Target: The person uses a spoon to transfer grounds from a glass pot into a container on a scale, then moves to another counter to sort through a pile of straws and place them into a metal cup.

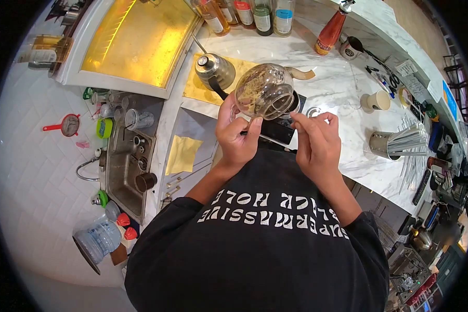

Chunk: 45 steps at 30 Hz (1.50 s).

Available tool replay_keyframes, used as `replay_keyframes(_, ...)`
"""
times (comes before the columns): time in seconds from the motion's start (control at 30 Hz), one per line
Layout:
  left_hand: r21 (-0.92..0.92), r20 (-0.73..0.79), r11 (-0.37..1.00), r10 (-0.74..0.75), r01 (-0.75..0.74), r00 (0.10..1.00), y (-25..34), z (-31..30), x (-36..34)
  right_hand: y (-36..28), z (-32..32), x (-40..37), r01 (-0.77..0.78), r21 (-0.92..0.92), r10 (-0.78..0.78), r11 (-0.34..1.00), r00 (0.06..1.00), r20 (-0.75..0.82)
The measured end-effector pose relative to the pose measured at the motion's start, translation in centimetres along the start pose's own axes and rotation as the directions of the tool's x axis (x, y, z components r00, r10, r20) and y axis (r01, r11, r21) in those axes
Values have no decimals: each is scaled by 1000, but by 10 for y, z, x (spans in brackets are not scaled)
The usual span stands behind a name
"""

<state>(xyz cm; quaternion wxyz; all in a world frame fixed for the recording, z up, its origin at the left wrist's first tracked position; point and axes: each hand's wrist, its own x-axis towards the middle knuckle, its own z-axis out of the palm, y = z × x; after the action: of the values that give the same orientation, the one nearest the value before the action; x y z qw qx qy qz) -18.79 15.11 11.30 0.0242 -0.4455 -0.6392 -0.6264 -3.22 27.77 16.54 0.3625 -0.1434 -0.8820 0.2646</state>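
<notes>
My left hand is closed around the side of a round glass carafe, thumb near its neck. The carafe is tilted, with its mouth toward me, and brownish patches show on or through the glass. My right hand is just right of the mouth, fingers bent and pinched together; what they hold, if anything, is too small to make out. A brown curved piece, perhaps a handle, sticks out behind the carafe. Below it, a black flat device is partly hidden. A steel gooseneck kettle stands to the left on a yellow cloth.
Bottles line the back, and a red bottle stands on the marble counter. At right are a paper cup and a metal holder of wrapped straws. A sink lies at left.
</notes>
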Motion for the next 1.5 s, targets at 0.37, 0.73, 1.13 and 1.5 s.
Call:
replay_keyframes(0.37, 71, 36, 997, 21, -24, 999, -7, 12, -9, -12, 10, -17, -589, 688, 625, 423, 740, 249)
replay_keyframes(0.73, 73, 9, 997, 0, -1, 1000, -15, 19, -8, 6, 0, 4, -593, 775, 710, 219, 642, 290)
replay_keyframes(1.13, 148, -119, 957, -233, 250, 965, -27, 10, -9, 38, -7, -23, -586, 617, 728, 525, 685, 32)
replay_keyframes(1.5, 116, -131, 961, -237, 252, 963, -34, 14, -7, 36, -19, -15, -85, 77, 93, 993, 990, -110)
